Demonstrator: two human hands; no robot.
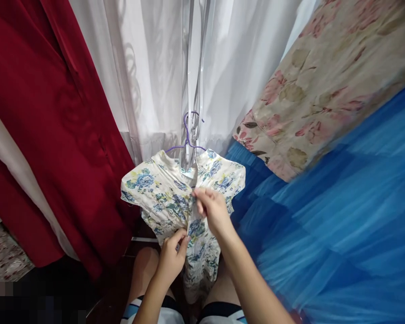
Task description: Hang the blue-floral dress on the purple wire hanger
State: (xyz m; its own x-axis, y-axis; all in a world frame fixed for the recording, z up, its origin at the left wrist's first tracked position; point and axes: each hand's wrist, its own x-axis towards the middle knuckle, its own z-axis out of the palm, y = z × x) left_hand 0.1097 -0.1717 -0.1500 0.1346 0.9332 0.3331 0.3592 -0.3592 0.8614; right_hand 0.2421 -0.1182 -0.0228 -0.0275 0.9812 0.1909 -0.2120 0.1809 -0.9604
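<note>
A white floral dress (pixel 168 204) with blue flowers and short sleeves hangs in front of me, its front opening parted at the neck. A thin purple hanger (pixel 187 143) sits inside its shoulders. My left hand (pixel 174 248) is closed, thumb and fingers pinching the edge of the front opening near the waist. Higher up, my right hand (pixel 211 207) is closed at the same opening, just below the neckline, its fingertips on the fabric edge. Whether a zip or buttons lie under the fingers cannot be made out.
White curtains (pixel 155 67) hang behind, with pale straps (pixel 195 58) coming down to the hanger. Red cloth (pixel 64 117) hangs on the left. To the right are a beige floral cloth (pixel 310 99) and a blue ruffled fabric (pixel 340 216). My knees flank the lower dress.
</note>
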